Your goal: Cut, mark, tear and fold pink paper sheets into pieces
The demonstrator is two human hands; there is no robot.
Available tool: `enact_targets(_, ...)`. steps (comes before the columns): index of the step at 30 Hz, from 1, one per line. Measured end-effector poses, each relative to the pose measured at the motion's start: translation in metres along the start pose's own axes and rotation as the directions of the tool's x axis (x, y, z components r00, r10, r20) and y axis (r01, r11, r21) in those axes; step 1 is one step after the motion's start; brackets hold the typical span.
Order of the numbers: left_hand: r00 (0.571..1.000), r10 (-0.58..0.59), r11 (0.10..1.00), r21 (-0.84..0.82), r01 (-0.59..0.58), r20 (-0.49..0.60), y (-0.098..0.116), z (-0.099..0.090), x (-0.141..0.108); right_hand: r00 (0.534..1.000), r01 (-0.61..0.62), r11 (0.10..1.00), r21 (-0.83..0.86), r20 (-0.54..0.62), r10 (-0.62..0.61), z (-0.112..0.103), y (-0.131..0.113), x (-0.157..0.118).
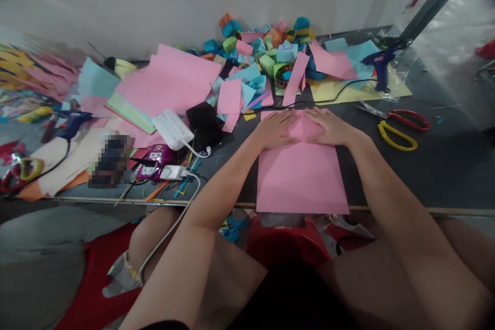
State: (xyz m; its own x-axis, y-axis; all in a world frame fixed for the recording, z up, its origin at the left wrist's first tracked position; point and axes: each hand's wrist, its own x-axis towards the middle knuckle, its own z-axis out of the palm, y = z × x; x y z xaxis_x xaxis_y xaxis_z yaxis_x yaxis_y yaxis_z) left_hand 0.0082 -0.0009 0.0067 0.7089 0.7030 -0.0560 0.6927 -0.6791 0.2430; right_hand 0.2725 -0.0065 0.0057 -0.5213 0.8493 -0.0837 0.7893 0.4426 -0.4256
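A sheet of pink paper (pixel 299 180) lies on the dark table in front of me, its near end reaching past the table's front edge. A crease or small fold shows at its far end, between my hands. My left hand (pixel 276 129) rests flat on the far left part of the sheet, fingers spread and pointing inward. On the far right part lies my right hand (pixel 327 126), also flat with its fingers apart. Both thumbs come close together near the middle. Neither hand grips anything.
Scissors (pixel 402 121) and a blue glue gun (pixel 381 67) lie at the right. Cut and folded paper pieces (pixel 266 56) are heaped at the back. Pink sheets (pixel 174 82), a black phone (pixel 204 125), a white charger (pixel 172 128) and another glue gun (pixel 73 125) are at the left.
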Motion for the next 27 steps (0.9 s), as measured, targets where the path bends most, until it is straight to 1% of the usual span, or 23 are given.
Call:
enact_targets(3, 1.0, 0.023, 0.999, -0.033, -0.023, -0.005, -0.005, -0.005, -0.004, 1.0, -0.025, 0.999, -0.046, 0.007, 0.025, 0.0, -0.002, 0.0)
enact_targets(6, 0.999, 0.029, 0.999, -0.044, -0.03, -0.04, -0.016, -0.014, -0.01, 1.0, -0.02, 0.998, -0.053, 0.007, 0.02, 0.001, 0.001, 0.0)
enact_targets(9, 0.995, -0.03, 1.0, -0.009, 0.029, -0.09, -0.028, -0.021, -0.017, 1.0, -0.005, 0.999, -0.04, -0.004, 0.005, 0.002, 0.004, 0.001)
enact_targets(11, 0.992, -0.076, 0.997, 0.005, 0.077, -0.102, -0.037, -0.025, -0.021, 1.0, -0.004, 1.0, -0.026, -0.011, 0.004, 0.002, 0.005, 0.002)
enact_targets(14, 0.991, -0.1, 0.995, -0.036, 0.097, -0.094, -0.05, -0.03, -0.026, 1.0, -0.024, 1.0, -0.012, -0.003, 0.024, -0.001, 0.001, 0.0)
enact_targets(17, 0.996, -0.066, 0.991, -0.123, 0.06, -0.051, -0.064, -0.035, -0.033, 1.0, -0.028, 1.0, -0.003, 0.001, 0.028, -0.003, -0.003, -0.001)
enact_targets(19, 0.998, -0.055, 0.989, -0.141, 0.051, -0.028, -0.071, -0.036, -0.037, 1.0, -0.02, 1.0, 0.001, -0.009, 0.02, -0.004, -0.004, -0.002)
enact_targets(23, 0.997, -0.067, 0.993, -0.101, 0.064, -0.031, -0.076, -0.036, -0.036, 0.999, -0.039, 0.999, -0.001, -0.006, 0.039, -0.005, -0.006, -0.003)
enact_targets(27, 0.994, -0.113, 0.993, -0.02, 0.113, 0.004, -0.069, -0.042, -0.033, 0.999, -0.049, 0.999, -0.005, -0.003, 0.049, -0.005, -0.008, -0.003)
